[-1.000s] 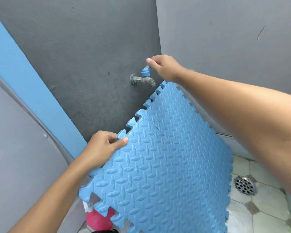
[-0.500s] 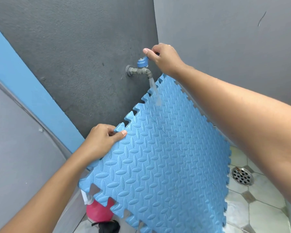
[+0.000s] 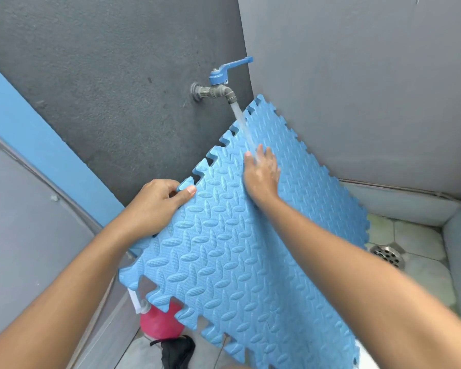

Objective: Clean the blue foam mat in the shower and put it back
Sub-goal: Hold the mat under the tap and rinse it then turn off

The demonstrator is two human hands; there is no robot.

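Note:
The blue foam mat (image 3: 224,257) with jagged interlocking edges is held tilted in the shower corner, its top corner under the wall tap (image 3: 218,89). Water streams from the spout onto the mat's upper part. My left hand (image 3: 157,206) grips the mat's upper left edge, thumb on the patterned face. My right hand (image 3: 261,174) lies flat and open on the mat's face right where the water lands, fingers spread and wet.
The tap's blue lever (image 3: 234,65) points right. A round metal floor drain (image 3: 387,255) sits in the tiled floor at right. A pink bottle with a white nozzle (image 3: 160,323) and a dark object (image 3: 177,351) stand on the floor below the mat. Grey walls close in on both sides.
My right hand left the tap lever and came down flat onto the mat under the stream. The water flow has grown stronger. My left hand keeps its grip.

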